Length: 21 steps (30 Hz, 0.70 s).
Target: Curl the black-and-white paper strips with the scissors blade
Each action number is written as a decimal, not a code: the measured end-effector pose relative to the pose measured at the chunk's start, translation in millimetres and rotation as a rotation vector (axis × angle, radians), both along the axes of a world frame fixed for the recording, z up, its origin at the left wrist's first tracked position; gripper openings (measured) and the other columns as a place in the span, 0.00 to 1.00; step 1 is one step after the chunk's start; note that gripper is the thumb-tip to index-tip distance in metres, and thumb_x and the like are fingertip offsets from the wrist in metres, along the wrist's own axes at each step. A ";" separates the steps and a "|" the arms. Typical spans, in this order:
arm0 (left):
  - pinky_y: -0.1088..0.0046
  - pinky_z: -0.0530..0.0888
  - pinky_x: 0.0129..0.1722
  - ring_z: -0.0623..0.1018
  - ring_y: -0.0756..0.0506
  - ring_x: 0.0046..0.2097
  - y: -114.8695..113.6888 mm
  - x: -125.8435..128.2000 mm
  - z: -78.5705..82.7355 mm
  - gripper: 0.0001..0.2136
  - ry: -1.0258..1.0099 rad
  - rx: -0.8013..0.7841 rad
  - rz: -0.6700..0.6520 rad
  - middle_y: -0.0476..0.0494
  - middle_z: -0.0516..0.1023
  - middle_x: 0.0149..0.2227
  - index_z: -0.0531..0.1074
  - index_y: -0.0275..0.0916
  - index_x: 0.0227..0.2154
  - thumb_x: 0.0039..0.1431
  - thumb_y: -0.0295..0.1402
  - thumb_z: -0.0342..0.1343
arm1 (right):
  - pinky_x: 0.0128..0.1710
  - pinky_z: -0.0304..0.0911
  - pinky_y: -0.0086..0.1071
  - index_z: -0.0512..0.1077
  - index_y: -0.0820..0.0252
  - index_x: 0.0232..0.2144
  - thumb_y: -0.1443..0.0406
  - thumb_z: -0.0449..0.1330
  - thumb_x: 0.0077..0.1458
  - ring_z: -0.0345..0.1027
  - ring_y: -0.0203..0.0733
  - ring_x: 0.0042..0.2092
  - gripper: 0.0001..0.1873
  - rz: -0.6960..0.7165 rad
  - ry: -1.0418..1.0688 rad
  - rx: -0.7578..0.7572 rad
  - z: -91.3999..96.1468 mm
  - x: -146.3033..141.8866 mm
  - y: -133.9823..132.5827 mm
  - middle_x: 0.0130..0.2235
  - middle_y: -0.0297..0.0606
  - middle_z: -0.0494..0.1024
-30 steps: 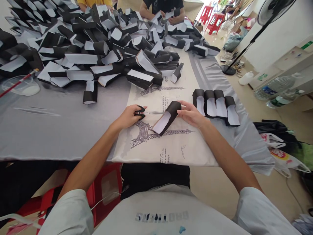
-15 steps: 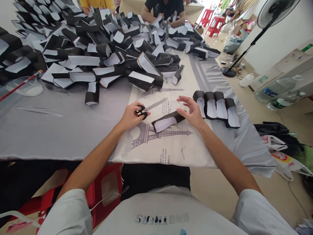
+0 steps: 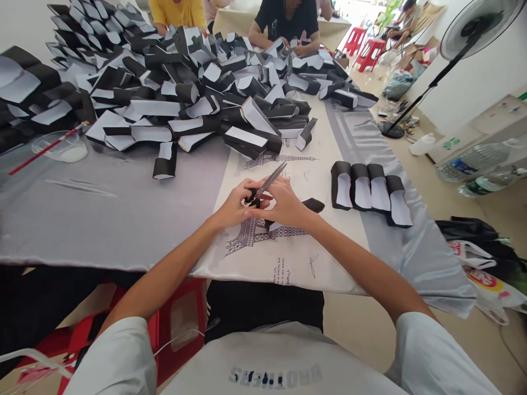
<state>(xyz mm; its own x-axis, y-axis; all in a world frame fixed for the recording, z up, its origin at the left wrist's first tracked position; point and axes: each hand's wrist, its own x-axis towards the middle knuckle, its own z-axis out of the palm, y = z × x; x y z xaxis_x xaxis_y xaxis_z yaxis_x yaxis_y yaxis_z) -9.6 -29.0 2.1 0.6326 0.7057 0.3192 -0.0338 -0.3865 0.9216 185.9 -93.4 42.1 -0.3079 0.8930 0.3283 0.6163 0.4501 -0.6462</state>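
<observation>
Since the last frame my R hand [image 3: 284, 207] has swung across onto the L hand [image 3: 233, 207], and the black-and-white paper strip [image 3: 313, 205] now sits mostly under the R hand. Hands together, R fingers over the L knuckles. L hand has the scissors [image 3: 268, 182] by the black handles, blades up & angled away, clear of the paper. Can't tell from here if R is gripping them too. Strip lies flat on the printed panel, only its black end showing past the R hand.

Step in hand looks like handling the scissors, not cutting: no blade on paper. Any cut would need the blades back at the strip.

Surface: grey satin cloth [image 3: 102, 219], Eiffel Tower print panel [image 3: 255, 241], row of 4 folded black-and-white pieces [image 3: 370, 189] at R, big heap of same [image 3: 197, 104] ahead.

Room: 2 co-workers [image 3: 284, 22] at far end, pedestal fan [image 3: 473, 27], red stools [image 3: 368, 55], plastic bottles [image 3: 473, 162].
</observation>
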 end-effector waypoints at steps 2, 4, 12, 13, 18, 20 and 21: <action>0.51 0.87 0.47 0.85 0.38 0.50 1.5 -2.1 -0.1 0.19 0.010 -0.012 -0.016 0.37 0.77 0.50 0.78 0.41 0.28 0.57 0.49 0.77 | 0.63 0.56 0.55 0.79 0.42 0.59 0.40 0.70 0.65 0.70 0.59 0.59 0.27 0.039 0.009 -0.010 -1.9 -0.7 1.2 0.53 0.39 0.85; 0.51 0.87 0.46 0.85 0.37 0.50 3.9 -4.8 3.5 0.20 0.042 -0.025 -0.088 0.38 0.77 0.49 0.75 0.41 0.26 0.56 0.49 0.77 | 0.63 0.56 0.54 0.79 0.43 0.57 0.41 0.70 0.65 0.72 0.58 0.56 0.26 0.061 -0.015 -0.029 -2.1 2.0 0.6 0.51 0.38 0.85; 0.58 0.86 0.45 0.84 0.35 0.51 11.6 -17.5 36.5 0.09 0.230 -0.153 -0.479 0.35 0.83 0.51 0.82 0.42 0.36 0.63 0.42 0.70 | 0.61 0.60 0.53 0.77 0.51 0.43 0.38 0.69 0.64 0.77 0.51 0.45 0.26 0.005 -0.027 -0.116 4.0 -7.0 -4.2 0.42 0.38 0.86; 0.58 0.86 0.46 0.84 0.35 0.51 12.1 -19.1 37.7 0.09 0.259 -0.171 -0.491 0.36 0.84 0.50 0.83 0.43 0.40 0.63 0.41 0.69 | 0.60 0.61 0.53 0.77 0.51 0.42 0.38 0.69 0.63 0.77 0.51 0.44 0.26 -0.006 -0.024 -0.126 5.3 -10.4 -4.3 0.40 0.37 0.86; 0.63 0.85 0.39 0.86 0.37 0.48 17.6 -25.6 28.8 0.08 0.243 -0.114 -0.326 0.35 0.85 0.54 0.84 0.40 0.29 0.57 0.39 0.72 | 0.56 0.64 0.51 0.76 0.53 0.39 0.41 0.71 0.62 0.76 0.47 0.38 0.24 -0.016 -0.062 -0.136 7.9 -14.1 -1.3 0.35 0.35 0.84; 0.64 0.86 0.38 0.86 0.36 0.50 20.5 -27.7 23.0 0.07 0.231 -0.088 -0.243 0.35 0.84 0.57 0.88 0.42 0.34 0.55 0.38 0.75 | 0.54 0.66 0.49 0.76 0.53 0.38 0.44 0.74 0.59 0.77 0.47 0.39 0.22 -0.004 -0.055 -0.138 5.4 -7.6 0.3 0.37 0.35 0.84; 0.64 0.86 0.39 0.87 0.35 0.51 21.6 -28.5 20.8 0.09 0.230 -0.090 -0.222 0.35 0.85 0.58 0.89 0.43 0.38 0.55 0.39 0.75 | 0.52 0.67 0.48 0.76 0.53 0.38 0.46 0.75 0.58 0.77 0.47 0.39 0.21 -0.003 -0.041 -0.146 3.8 -3.4 0.9 0.38 0.35 0.85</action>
<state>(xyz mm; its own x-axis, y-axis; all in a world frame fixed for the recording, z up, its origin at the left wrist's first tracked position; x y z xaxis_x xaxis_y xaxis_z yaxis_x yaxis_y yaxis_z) -38.1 -7.4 22.9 0.8221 0.5618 0.0926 0.1051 -0.3095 0.9451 182.5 -92.5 46.0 -0.3154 0.9313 0.1824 0.6447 0.3513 -0.6790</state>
